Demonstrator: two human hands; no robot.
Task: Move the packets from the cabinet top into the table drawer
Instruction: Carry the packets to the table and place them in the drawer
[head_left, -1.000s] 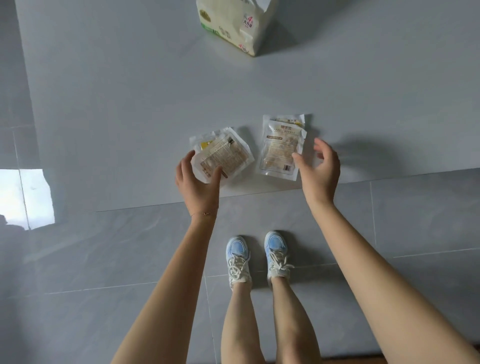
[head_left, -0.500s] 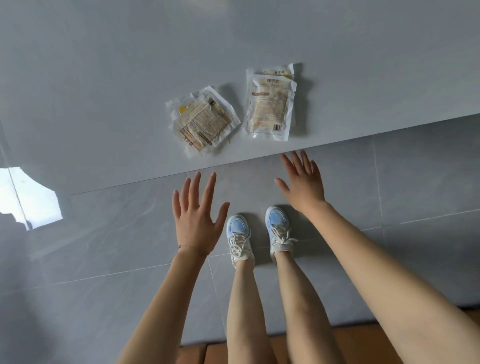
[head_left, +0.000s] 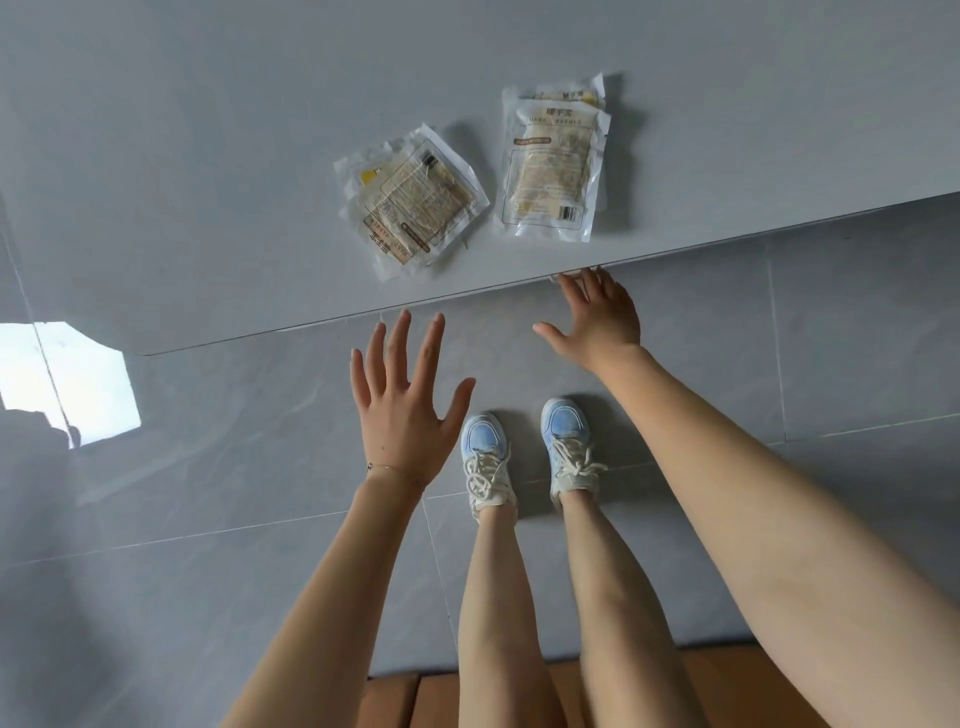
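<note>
Two small stacks of clear packets with beige printed contents lie on a grey table top (head_left: 208, 171) near its front edge: a tilted left stack (head_left: 413, 200) and an upright right stack (head_left: 551, 166). My left hand (head_left: 402, 400) hovers in front of the edge with fingers spread, holding nothing. My right hand (head_left: 597, 319) reaches to the edge below the right stack; its fingertips go under the table edge and are hidden there. No drawer is visible.
Grey tiled floor lies below, with my legs and blue-and-white shoes (head_left: 530, 452) standing close to the table. A bright window reflection (head_left: 67, 384) shows on the floor at left. A wooden surface (head_left: 415, 701) shows at the bottom edge.
Both hands left the packets and drew back below the table edge. Since half a second ago the right hand has moved up to the edge, fingertips going under it.
</note>
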